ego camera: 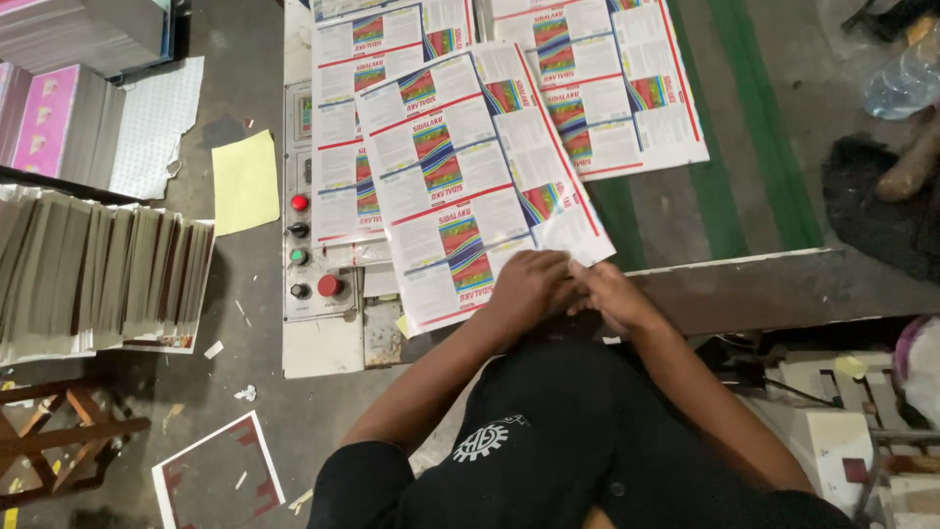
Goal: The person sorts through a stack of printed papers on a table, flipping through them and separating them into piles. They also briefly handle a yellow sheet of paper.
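A green-striped surface (754,186) carried overlapping printed sheets with rainbow-coloured panels, and beside it a control panel (311,255) showed red, green and black buttons, while tall stacks of sheets (98,269) stood at the far left above the floor. The topmost printed sheet (460,176) lay tilted across the others, its near edge at the surface's front. The left hand (529,284) pressed flat on that edge, and the right hand (607,294), fingers curled narrow, pinched its lower corner just beside it.
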